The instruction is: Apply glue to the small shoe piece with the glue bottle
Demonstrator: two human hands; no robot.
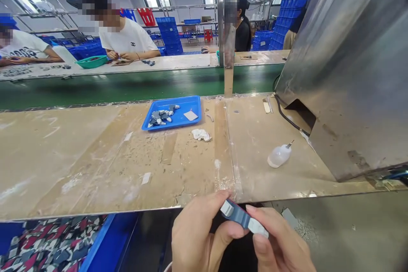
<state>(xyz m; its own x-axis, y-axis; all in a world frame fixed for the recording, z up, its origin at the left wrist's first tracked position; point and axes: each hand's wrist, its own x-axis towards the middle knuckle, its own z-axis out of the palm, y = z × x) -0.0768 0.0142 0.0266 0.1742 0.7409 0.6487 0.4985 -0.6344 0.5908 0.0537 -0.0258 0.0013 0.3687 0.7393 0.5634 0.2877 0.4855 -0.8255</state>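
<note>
- Both hands pinch one small flat dark-blue piece with pale grey ends (244, 217), held below the near edge of the worn, scuffed wooden workbench (95, 157).
- Thumb and fingers of the left hand (199, 238) close on the piece's upper left end; the fingertips of the right hand (280, 244) press its lower right end, so the piece lies tilted between them.
- Farther back on the bench sits a shallow blue plastic tray (178, 121) holding a small heap of grey and blue pieces and one pale flat square.
- Just in front of the tray's right corner lies a crumpled white scrap of cloth or paper (201, 134).
- To the right a translucent squeeze bottle with a thin nozzle (279, 154) lies on its side, near a large slanted sheet-metal housing (350, 59); a black cable runs along the housing's foot.
- Under the bench at lower left, a blue bin (105, 242) holds many red, grey and dark-blue pieces.
- Beyond the bench runs a green conveyor belt (127, 85); across it, seated people work at another bench, one beside a teal bowl (92, 61).
- Stacks of blue crates stand in the background.
</note>
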